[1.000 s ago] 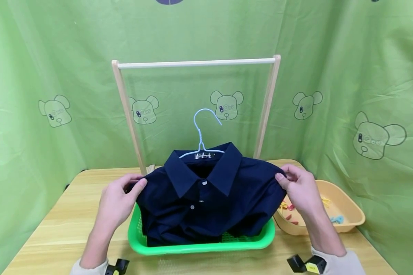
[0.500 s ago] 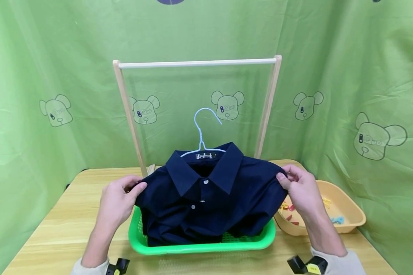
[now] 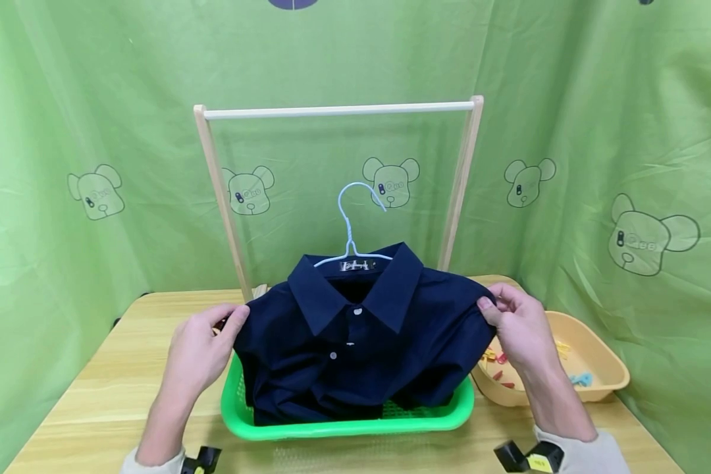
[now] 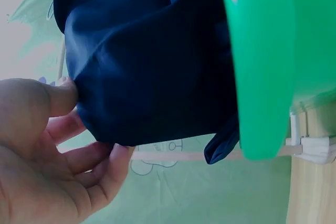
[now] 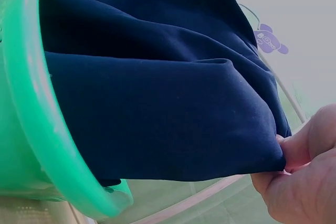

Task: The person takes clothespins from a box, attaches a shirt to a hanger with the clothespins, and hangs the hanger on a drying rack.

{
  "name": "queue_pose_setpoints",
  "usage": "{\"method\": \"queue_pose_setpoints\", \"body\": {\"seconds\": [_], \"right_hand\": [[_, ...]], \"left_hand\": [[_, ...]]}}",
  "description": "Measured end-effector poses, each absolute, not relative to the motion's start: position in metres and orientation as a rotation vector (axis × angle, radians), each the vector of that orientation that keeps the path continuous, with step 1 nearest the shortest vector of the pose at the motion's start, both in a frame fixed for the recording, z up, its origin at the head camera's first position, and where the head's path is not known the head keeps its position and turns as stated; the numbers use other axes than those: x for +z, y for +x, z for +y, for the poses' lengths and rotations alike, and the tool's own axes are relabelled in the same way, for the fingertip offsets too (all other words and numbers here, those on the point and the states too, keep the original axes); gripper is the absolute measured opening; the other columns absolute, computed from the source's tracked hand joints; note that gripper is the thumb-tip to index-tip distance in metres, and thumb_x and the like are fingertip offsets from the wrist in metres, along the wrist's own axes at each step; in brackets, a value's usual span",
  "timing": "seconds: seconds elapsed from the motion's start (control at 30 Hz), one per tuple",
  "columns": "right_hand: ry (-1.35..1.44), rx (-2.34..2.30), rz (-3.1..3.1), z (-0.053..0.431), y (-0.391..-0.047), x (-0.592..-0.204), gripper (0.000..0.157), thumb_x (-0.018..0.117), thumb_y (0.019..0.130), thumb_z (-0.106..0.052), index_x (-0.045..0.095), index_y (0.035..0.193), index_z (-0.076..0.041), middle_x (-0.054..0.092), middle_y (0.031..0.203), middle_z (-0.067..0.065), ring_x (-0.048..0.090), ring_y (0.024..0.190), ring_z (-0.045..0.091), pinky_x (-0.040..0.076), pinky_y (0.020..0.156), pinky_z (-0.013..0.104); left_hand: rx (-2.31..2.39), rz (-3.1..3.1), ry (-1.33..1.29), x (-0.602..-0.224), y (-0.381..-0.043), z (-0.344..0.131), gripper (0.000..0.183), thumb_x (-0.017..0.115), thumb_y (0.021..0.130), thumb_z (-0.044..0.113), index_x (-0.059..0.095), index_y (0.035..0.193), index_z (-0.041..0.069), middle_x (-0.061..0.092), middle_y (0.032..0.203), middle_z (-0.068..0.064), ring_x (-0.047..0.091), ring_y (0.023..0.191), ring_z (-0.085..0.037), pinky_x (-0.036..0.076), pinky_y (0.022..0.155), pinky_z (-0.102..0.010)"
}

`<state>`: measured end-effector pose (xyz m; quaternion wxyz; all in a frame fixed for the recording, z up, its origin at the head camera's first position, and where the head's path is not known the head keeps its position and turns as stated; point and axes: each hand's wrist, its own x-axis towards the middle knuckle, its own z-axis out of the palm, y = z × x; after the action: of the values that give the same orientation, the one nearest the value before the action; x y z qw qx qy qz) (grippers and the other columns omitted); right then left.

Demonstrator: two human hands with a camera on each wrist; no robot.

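Left hand (image 3: 198, 349) and right hand (image 3: 523, 329) pinch navy button-up shirt (image 3: 364, 372) above green basket (image 3: 346, 430)
Uneven tugging could dislodge the wire hanger (image 3: 349, 234) above the basket.

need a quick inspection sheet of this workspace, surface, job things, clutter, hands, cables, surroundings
Surface: wood-grain table, holding the green basket and a rack behind it.
Job's things: dark navy shirt, its lower part in the basket; a pale blue wire hanger rises through its collar, hook not on the rack's rail.
Clutter: tan tray at the right, with small yellow, red and blue pieces, probably clips.
Hands: left hand and right hand each pinch one shoulder side of the shirt.
Cables: nothing seen.
Surroundings: green curtain with bear-head outlines.
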<state>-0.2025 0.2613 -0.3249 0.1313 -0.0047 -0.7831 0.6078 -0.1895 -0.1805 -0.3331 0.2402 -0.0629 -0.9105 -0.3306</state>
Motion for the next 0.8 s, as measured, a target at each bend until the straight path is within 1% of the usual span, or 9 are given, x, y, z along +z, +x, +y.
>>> {"method": "queue_pose_setpoints", "body": {"seconds": [0.07,0.2,0.27,0.33,0.43,0.53,0.6,0.67,0.8], "right_hand": [[-0.008,1.810,-2.251,0.2610,-0.2028,-0.3250,0.012,0.062,0.101,-0.013,0.066,0.089,-0.012,0.066,0.068,-0.010,0.063,0.060,0.010,0.052,0.058,0.025],[-0.001,1.848,-2.225,0.2604,-0.2029,-0.3256,0.013,0.062,0.101,-0.012,0.066,0.089,-0.012,0.066,0.068,-0.010,0.063,0.059,0.010,0.052,0.058,0.024],[0.000,1.848,-2.221,0.2601,-0.2030,-0.3259,0.013,0.062,0.100,-0.011,0.066,0.088,-0.012,0.066,0.068,-0.010,0.063,0.059,0.010,0.052,0.058,0.024],[-0.003,1.844,-2.221,0.2600,-0.2029,-0.3259,0.013,0.062,0.100,-0.011,0.066,0.088,-0.012,0.066,0.068,-0.010,0.063,0.059,0.010,0.052,0.058,0.024],[-0.008,1.833,-2.231,0.2602,-0.2026,-0.3256,0.013,0.061,0.101,-0.012,0.066,0.089,-0.012,0.066,0.069,-0.010,0.063,0.060,0.010,0.052,0.058,0.024],[-0.016,1.823,-2.241,0.2602,-0.2024,-0.3252,0.012,0.061,0.101,-0.013,0.066,0.090,-0.013,0.066,0.069,-0.010,0.063,0.060,0.010,0.052,0.058,0.025],[-0.021,1.807,-2.251,0.2599,-0.2023,-0.3249,0.012,0.061,0.101,-0.014,0.066,0.090,-0.013,0.065,0.069,-0.011,0.063,0.061,0.010,0.052,0.059,0.025],[-0.025,1.789,-2.259,0.2595,-0.2020,-0.3246,0.012,0.062,0.101,-0.015,0.066,0.090,-0.013,0.065,0.068,-0.011,0.063,0.061,0.010,0.052,0.059,0.025],[-0.021,1.720,-2.285,0.2591,-0.2015,-0.3241,0.010,0.062,0.101,-0.016,0.066,0.093,-0.011,0.064,0.068,-0.013,0.062,0.062,0.009,0.051,0.059,0.025]], "left_hand": [[-0.880,-2.508,-0.162,-0.3315,-0.1885,-0.1803,0.030,0.058,0.103,0.039,0.079,0.103,0.017,0.074,0.084,0.000,0.067,0.080,-0.021,0.051,0.075,-0.040],[-0.841,-2.536,-0.153,-0.3302,-0.1872,-0.1801,0.032,0.059,0.103,0.040,0.080,0.105,0.016,0.079,0.095,-0.004,0.073,0.090,-0.029,0.054,0.080,-0.048],[-0.837,-2.545,-0.149,-0.3298,-0.1871,-0.1802,0.032,0.058,0.103,0.040,0.080,0.105,0.017,0.079,0.098,-0.004,0.073,0.092,-0.030,0.054,0.081,-0.049],[-0.842,-2.544,-0.148,-0.3298,-0.1873,-0.1801,0.031,0.058,0.103,0.040,0.080,0.103,0.018,0.079,0.095,-0.003,0.073,0.089,-0.027,0.054,0.079,-0.047],[-0.877,-2.530,-0.163,-0.3309,-0.1877,-0.1799,0.028,0.060,0.103,0.038,0.079,0.098,0.018,0.077,0.089,-0.001,0.070,0.080,-0.019,0.052,0.075,-0.040],[-0.987,-2.531,-0.186,-0.3313,-0.1876,-0.1798,0.025,0.061,0.103,0.035,0.077,0.099,0.016,0.076,0.088,-0.004,0.070,0.069,-0.013,0.054,0.072,-0.032],[-1.070,-2.539,-0.195,-0.3307,-0.1872,-0.1799,0.023,0.061,0.103,0.033,0.076,0.102,0.015,0.075,0.087,-0.005,0.070,0.063,-0.013,0.054,0.069,-0.027],[-1.160,-2.548,-0.197,-0.3296,-0.1866,-0.1801,0.022,0.061,0.103,0.030,0.075,0.103,0.013,0.075,0.086,-0.006,0.070,0.057,-0.015,0.054,0.066,-0.024],[-1.239,-2.545,-0.196,-0.3275,-0.1855,-0.1805,0.020,0.060,0.103,0.025,0.074,0.103,0.012,0.074,0.085,-0.007,0.071,0.057,-0.019,0.054,0.066,-0.024]]}}
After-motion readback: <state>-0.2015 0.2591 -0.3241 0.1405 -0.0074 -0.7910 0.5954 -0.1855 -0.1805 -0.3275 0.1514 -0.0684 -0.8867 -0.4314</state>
